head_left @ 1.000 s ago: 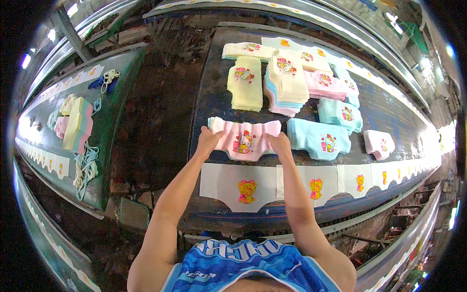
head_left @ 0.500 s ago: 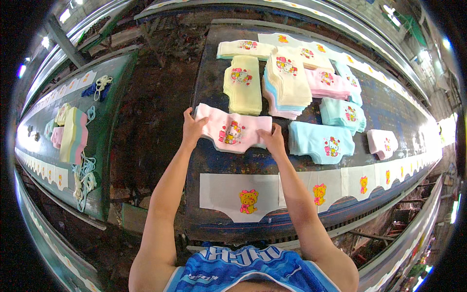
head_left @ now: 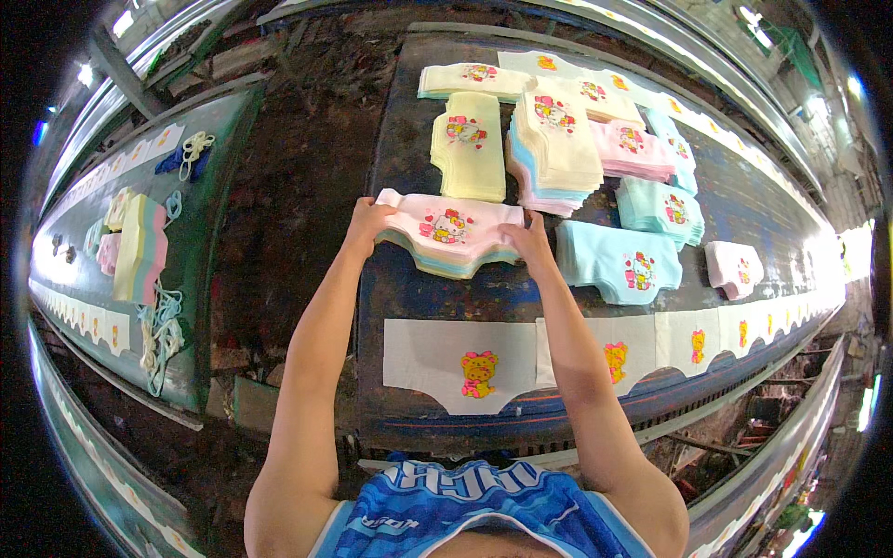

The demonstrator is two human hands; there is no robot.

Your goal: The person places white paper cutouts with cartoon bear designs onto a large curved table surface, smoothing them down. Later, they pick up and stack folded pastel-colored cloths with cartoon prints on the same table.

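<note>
A stack of cut fabric pieces (head_left: 453, 230) lies between my hands, pink on top with a cartoon print, blue and yellow layers showing along its near edge. My left hand (head_left: 370, 223) grips its left end, and my right hand (head_left: 526, 238) is closed on its right end. Just beyond stand a yellow stack (head_left: 471, 153) and a taller cream, blue and pink stack (head_left: 556, 149). Right of my right hand rests a light-blue stack (head_left: 614, 260) with the same sort of print. The parts of my fingers beneath the fabric are hidden.
On the long dark table (head_left: 437, 302), a strip of white printed cloth (head_left: 428, 349) runs along the near side. Farther right sit a small pink stack (head_left: 735, 268) and another light-blue stack (head_left: 642, 209). A left-hand table (head_left: 191, 251) bears coloured stacks and cord bundles (head_left: 163, 339).
The stack between my hands has tilted, so its blue and yellow lower layers now show along the near edge. Both hands keep hold of its ends.
</note>
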